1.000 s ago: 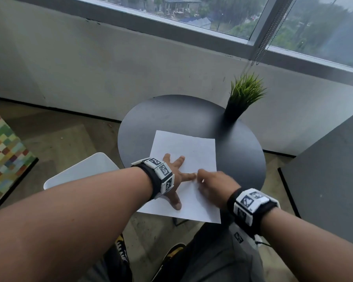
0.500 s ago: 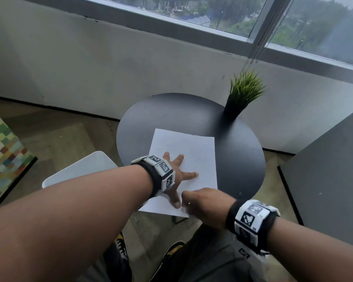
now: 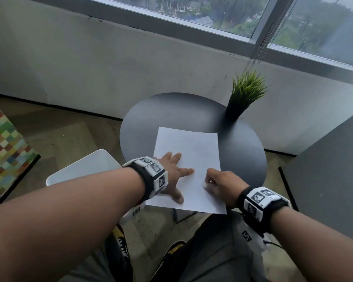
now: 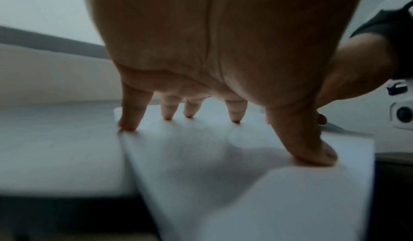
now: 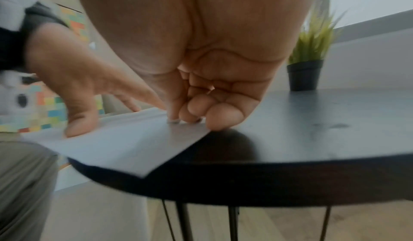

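Note:
A white sheet of paper (image 3: 188, 147) lies flat on the round black table (image 3: 151, 119), its near end overhanging the table's front edge. My left hand (image 3: 171, 174) is spread on the sheet's left half, and its fingertips (image 4: 312, 153) press down on the paper (image 4: 245, 191). My right hand (image 3: 220, 184) sits at the sheet's right edge with its fingers curled under. In the right wrist view its curled fingertips (image 5: 214, 119) press on the paper (image 5: 125, 144) and hold nothing. The left hand (image 5: 73, 78) shows beside them.
A small green plant in a black pot (image 3: 243, 94) stands at the table's far right. A white chair seat (image 3: 84, 169) is left of the table, with a colourful patchwork surface (image 3: 2, 143) beyond. A grey panel (image 3: 334, 169) rises at the right. My legs are below the table's near edge.
My right hand slid back toward the sheet's near edge, then forward again to the right edge. The left hand kept pressing in the same spot. The paper stayed put.

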Demonstrator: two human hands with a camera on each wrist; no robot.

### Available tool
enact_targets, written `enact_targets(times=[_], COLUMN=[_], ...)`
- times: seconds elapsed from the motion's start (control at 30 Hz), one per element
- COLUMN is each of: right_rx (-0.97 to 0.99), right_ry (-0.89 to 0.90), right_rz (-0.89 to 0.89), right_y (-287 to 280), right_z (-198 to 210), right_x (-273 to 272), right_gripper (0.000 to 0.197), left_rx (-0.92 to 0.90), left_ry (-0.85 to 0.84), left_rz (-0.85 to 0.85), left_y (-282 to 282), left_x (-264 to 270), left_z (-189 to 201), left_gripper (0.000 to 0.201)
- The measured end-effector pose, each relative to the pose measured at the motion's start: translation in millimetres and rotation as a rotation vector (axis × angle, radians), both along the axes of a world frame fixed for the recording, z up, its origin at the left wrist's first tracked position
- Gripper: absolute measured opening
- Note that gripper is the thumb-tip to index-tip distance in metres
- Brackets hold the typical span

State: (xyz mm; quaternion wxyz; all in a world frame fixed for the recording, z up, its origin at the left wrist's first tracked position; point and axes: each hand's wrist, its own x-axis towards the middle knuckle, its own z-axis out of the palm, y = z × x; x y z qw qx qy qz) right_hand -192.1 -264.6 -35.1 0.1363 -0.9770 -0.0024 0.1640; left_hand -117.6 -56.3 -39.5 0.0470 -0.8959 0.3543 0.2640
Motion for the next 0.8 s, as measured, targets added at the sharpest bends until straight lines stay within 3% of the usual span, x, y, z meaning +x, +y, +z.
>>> enact_targets(times=[0.17, 0.33, 0.5, 0.67, 0.8], right_rx=[0.047, -0.010, 0.041, -0.050, -0.068], right_ry=[0.056, 0.057, 0.069, -0.051, 0.014], right_rz=[-0.075, -0.095, 0.248, 0.046, 0.383], right_y=[-13.6, 10.9, 65.6, 44.0, 77.5], right_z=[1.5, 5.2, -3.6, 3.5, 2.3], right_x=[1.8, 14.4, -1.2, 19.6, -8.4], right_gripper=[0.015, 0.014, 0.007, 0.011, 0.009], left_rx=[-0.063, -0.064, -0.060, -0.006, 0.024], left_ry=[-0.054, -0.063, -0.029, 0.003, -0.001], left_rz=[0.150, 0.145, 0.142, 0.150, 0.142], left_y=[49.5, 54.4, 50.9, 42.4, 40.0], left_x=[8.4, 7.3, 3.9, 3.7, 3.6], left_z=[-14.0, -23.3, -22.0, -13.1, -10.1], left_gripper=[0.108, 0.109, 0.110, 0.120, 0.121])
